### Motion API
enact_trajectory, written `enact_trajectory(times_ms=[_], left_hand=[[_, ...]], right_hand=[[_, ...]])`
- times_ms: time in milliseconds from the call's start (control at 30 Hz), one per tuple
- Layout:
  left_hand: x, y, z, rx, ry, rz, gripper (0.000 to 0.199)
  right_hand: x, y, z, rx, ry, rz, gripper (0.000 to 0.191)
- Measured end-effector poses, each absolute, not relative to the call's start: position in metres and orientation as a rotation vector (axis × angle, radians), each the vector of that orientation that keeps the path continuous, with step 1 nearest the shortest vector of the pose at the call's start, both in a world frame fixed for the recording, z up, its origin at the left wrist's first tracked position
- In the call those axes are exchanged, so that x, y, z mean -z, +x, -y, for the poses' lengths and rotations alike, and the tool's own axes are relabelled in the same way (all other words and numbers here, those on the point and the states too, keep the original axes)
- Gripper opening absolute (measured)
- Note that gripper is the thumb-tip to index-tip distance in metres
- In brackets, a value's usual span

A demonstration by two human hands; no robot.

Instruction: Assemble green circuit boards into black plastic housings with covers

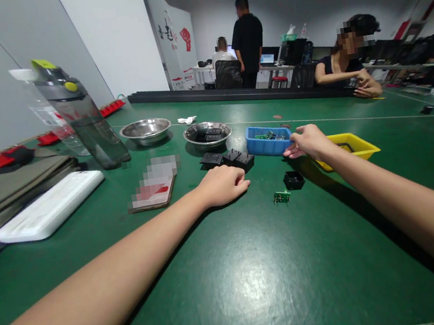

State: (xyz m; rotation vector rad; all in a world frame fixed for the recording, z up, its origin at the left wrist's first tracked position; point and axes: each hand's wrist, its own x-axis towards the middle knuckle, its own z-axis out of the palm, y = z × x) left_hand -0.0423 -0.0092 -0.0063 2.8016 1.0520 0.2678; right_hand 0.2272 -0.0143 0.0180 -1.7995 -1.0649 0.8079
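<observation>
My left hand rests on the green table as a closed fist, with nothing showing in it. Just behind it lie several black plastic cases. My right hand grips the right end of a blue bin, its fingers on the rim and the end wall. Small green circuit boards lie inside that bin. In front of the bin, a black square case sits open side up. Nearer me is a single green circuit board with metal pins.
Behind my right wrist is a yellow bin. Two steel bowls stand further back, one empty bowl and one bowl holding black parts. Left are a phone, a white slab and a grey bottle. A person sits opposite.
</observation>
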Motion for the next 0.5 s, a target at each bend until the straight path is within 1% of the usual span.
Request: enact_trajectory(times_ms=[100,167,233,333,400,500], left_hand=[[0.006,-0.042,0.009,-0.284,2.807,-1.042,0.032],[0.007,-0.042,0.009,-0.292,2.803,-1.036,0.032],[0.007,-0.042,0.009,-0.295,2.789,-1.038,0.032],[0.007,-0.042,0.009,-0.297,2.765,-1.046,0.032],[0.007,-0.042,0.009,-0.289,2.765,-1.050,0.032],[0.006,-0.042,0.009,-0.272,2.776,-1.058,0.032]], right_hand=[[-0.017,0.224,0.015,-0.839,-1.725,1.053,0.043],[-0.022,0.226,0.016,-0.820,-1.694,1.043,0.047],[-0.030,0.234,0.018,-0.713,-1.722,1.088,0.042],[-0.046,0.256,0.022,-0.385,-1.937,1.322,0.024],[-0.054,0.273,0.025,-0.277,-2.061,1.423,0.012],[-0.061,0.293,0.029,-0.221,-2.411,1.711,0.035]])
